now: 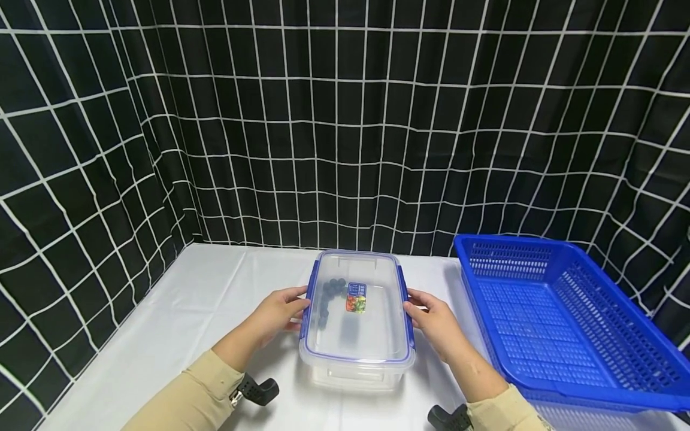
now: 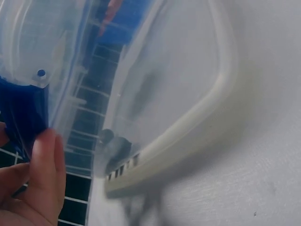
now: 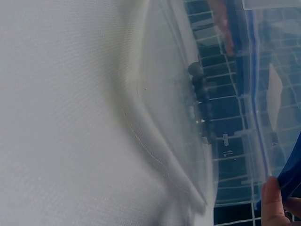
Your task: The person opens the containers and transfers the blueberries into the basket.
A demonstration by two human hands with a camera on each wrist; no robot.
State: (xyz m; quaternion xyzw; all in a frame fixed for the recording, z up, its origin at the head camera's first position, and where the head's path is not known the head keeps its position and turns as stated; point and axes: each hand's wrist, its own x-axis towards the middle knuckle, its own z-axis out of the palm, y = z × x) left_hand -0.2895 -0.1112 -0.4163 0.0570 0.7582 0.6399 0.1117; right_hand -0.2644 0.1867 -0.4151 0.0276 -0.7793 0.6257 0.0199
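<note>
A clear plastic food storage box [image 1: 353, 378] with its lid [image 1: 377, 335] on is in the middle of the head view. Blue clips [image 1: 405, 287] run down both long sides, and a coloured label [image 1: 356, 297] marks the lid. Several small dark round things [image 1: 334, 286] show through the plastic, along the left side inside. My left hand [image 1: 277, 314] holds the box's left side, with thumb and fingers at the blue clip [image 2: 26, 110] in the left wrist view. On the opposite side, my right hand [image 1: 436, 323] grips the box at the other clip.
A large blue plastic basket [image 1: 539, 386] with perforated walls stands to the right of my right hand. White cloth [image 1: 199, 299] covers the table. Black curtains [image 1: 345, 137] with a white grid hang behind it and along the left and right.
</note>
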